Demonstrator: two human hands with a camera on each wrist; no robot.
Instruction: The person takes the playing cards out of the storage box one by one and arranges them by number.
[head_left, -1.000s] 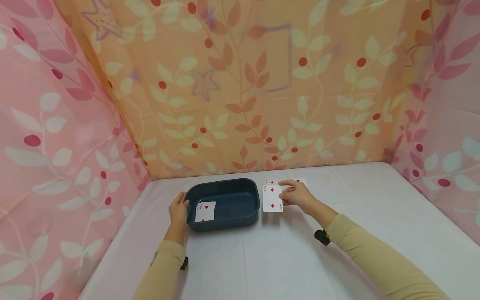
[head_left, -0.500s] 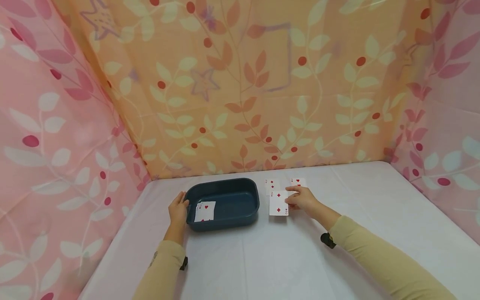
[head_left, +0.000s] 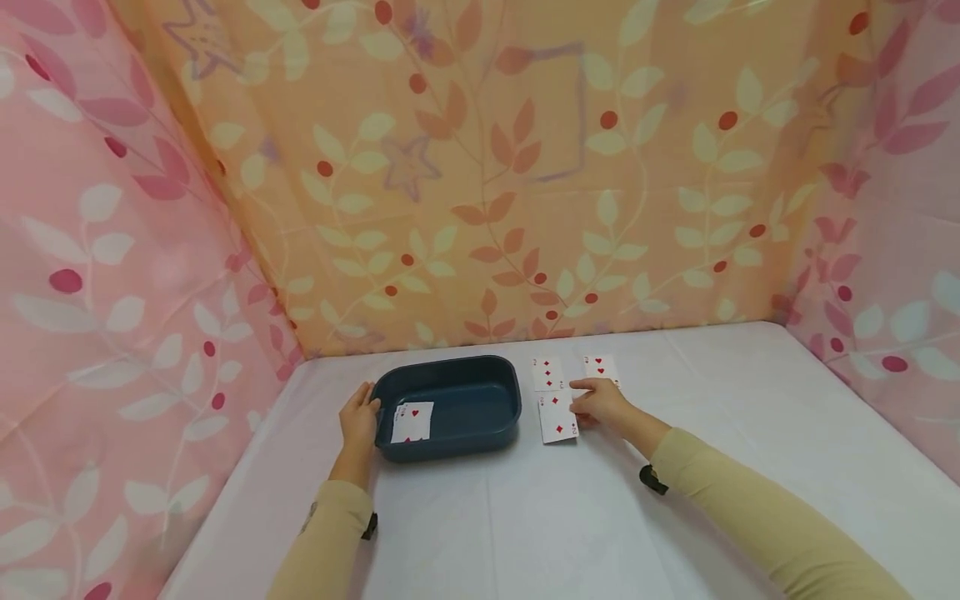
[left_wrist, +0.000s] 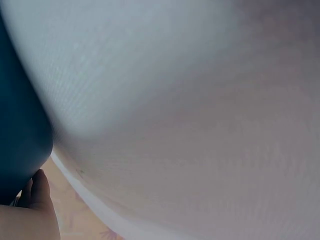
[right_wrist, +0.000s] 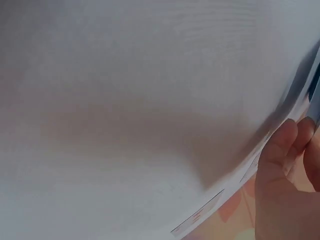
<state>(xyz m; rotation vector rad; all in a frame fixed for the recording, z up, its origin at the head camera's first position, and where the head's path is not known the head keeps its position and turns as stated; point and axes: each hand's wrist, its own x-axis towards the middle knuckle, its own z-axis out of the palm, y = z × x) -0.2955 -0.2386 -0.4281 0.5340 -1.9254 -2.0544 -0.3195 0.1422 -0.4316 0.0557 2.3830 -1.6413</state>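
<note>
My left hand [head_left: 360, 417] grips the left end of a dark blue rectangular plastic tub [head_left: 457, 443], its thumb at the rim. In the left wrist view, fingers [left_wrist: 41, 187] lie against the tub's wall. Inside the tub's left part lie overlapping playing cards [head_left: 412, 422], a heart card on top. My right hand [head_left: 603, 404] pinches the right edge of a two of diamonds playing card [head_left: 557, 418], face up, low over the table right of the tub. Right behind it lies another diamond card [head_left: 547, 373]. A heart card [head_left: 600, 367] lies behind my right hand, partly hidden by it.
A white cloth [head_left: 480, 533] covers the table. A patterned orange curtain [head_left: 480, 208] rises at the back edge, with pink curtains [head_left: 112, 333] on the left and right sides.
My right hand has drawn the two of diamonds toward me and slightly right, lowering it; the diamond and heart cards behind now show more. The left hand and tub stay put.
</note>
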